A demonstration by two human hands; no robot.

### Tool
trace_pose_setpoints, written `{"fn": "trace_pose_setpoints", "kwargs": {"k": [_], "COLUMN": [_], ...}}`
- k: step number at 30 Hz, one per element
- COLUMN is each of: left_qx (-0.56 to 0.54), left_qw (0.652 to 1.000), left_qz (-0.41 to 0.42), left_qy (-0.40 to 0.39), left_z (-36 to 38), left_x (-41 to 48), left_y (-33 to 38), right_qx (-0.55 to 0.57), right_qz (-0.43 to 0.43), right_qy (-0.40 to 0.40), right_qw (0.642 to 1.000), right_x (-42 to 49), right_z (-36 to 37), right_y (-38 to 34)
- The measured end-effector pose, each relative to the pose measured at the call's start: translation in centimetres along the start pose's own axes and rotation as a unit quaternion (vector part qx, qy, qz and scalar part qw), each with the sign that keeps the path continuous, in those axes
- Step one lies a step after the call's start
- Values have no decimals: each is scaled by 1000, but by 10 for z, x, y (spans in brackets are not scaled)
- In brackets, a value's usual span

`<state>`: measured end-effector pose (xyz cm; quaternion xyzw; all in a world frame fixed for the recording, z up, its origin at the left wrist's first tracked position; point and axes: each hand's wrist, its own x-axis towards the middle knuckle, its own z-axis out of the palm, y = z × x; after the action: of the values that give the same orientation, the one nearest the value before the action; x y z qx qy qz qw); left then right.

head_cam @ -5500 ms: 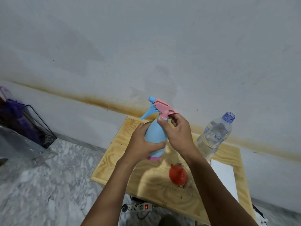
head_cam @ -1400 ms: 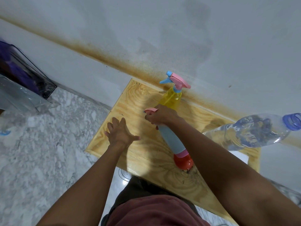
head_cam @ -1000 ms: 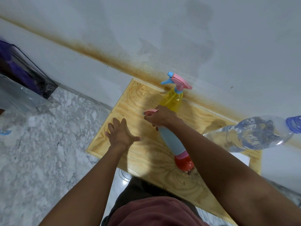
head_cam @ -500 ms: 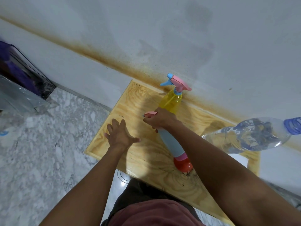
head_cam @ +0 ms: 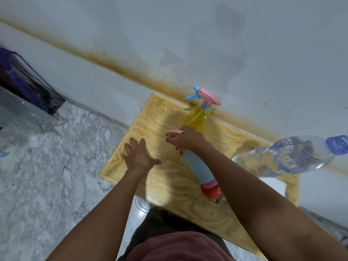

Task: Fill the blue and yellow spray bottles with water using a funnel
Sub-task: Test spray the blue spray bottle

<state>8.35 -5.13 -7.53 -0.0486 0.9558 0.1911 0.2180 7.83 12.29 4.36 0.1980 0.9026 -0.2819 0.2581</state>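
Curled right hand [head_cam: 188, 140] round the neck of the blue spray bottle [head_cam: 197, 166], covering most of its pink trigger head [head_cam: 174, 132]. Held nothing in left hand [head_cam: 140, 157], fingers spread over the wooden table [head_cam: 160, 113]; touching it or not, could not tell. Stood pale blue with a pink base band, mid-table, just before the yellow spray bottle [head_cam: 197, 117] by the wall [head_cam: 226, 44]. Lost part of the red funnel [head_cam: 211, 192] behind that base and the right forearm [head_cam: 254, 194]. Cut the clear water bottle [head_cam: 291, 157] at the frame edge. Counted two spray bottles, one funnel, one water bottle.
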Motion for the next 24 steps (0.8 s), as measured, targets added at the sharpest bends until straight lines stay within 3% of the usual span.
{"fn": "trace_pose_setpoints", "kwargs": {"k": [3, 7, 10, 13, 18, 21, 24], "left_qx": [2, 2, -56, -181, -276, -305, -311], "left_qw": [1000, 998, 980, 937, 925, 916, 914], "left_qz": [-4, 9, 155, 238, 258, 260, 259], "left_qy": [-10, -57, -109, -182, -36, 13, 23], "left_z": [-2, -24, -51, -67, -54, -49, -50], "left_x": [-2, -6, -20, -52, -78, -81, -76], "left_y": [1, 11, 23, 36, 56, 59, 58], "right_qx": [18, 201, 332, 446, 534, 532, 488], "right_qz": [-52, -111, -164, -191, -222, -231, -230], "right_qy": [25, 38, 71, 91, 85, 97, 103], "right_qw": [998, 972, 926, 870, 812, 809, 836], "right_x": [-5, -17, -37, -61, -82, -85, -81], "right_z": [-2, -6, -13, -17, -15, -12, -11], "right_y": [0, 7, 13, 13, 8, 5, 9]}}
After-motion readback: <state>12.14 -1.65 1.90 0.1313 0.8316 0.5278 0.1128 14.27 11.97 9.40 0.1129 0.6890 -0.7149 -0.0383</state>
